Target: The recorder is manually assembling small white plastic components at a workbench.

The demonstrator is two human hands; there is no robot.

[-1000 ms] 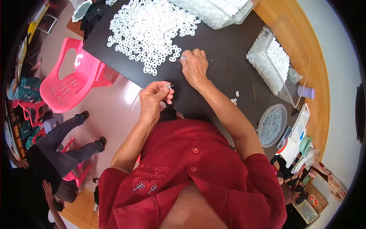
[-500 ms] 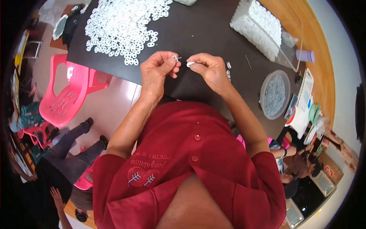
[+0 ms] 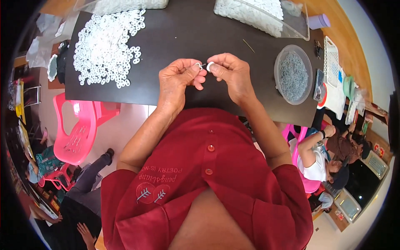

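Observation:
Over the dark tabletop (image 3: 196, 37), both hands meet at chest height. My left hand (image 3: 180, 79) is closed, pinching a small white plastic piece (image 3: 198, 65) between thumb and fingers; a thin metal pin sticks out of it to the right. Facing it, my right hand (image 3: 233, 75) grips a small white oval piece (image 3: 210, 66) between thumb and forefinger. The pin's tip is at or almost at that oval piece; whether they touch I cannot tell. To the left lies a heap of white oval pieces with holes (image 3: 102, 46).
A round clear tub (image 3: 310, 85) of small grey metal parts stands at the right. Clear bins of white pieces (image 3: 250, 16) sit along the far side. A thin stick (image 3: 248, 45) lies near the tub. A pink chair (image 3: 77, 141) stands left; people are on both sides.
My hands have come closer together, narrowing the gap between the pin and the white oval piece. The whole view has shifted, with the far bins and heap appearing elsewhere in it.

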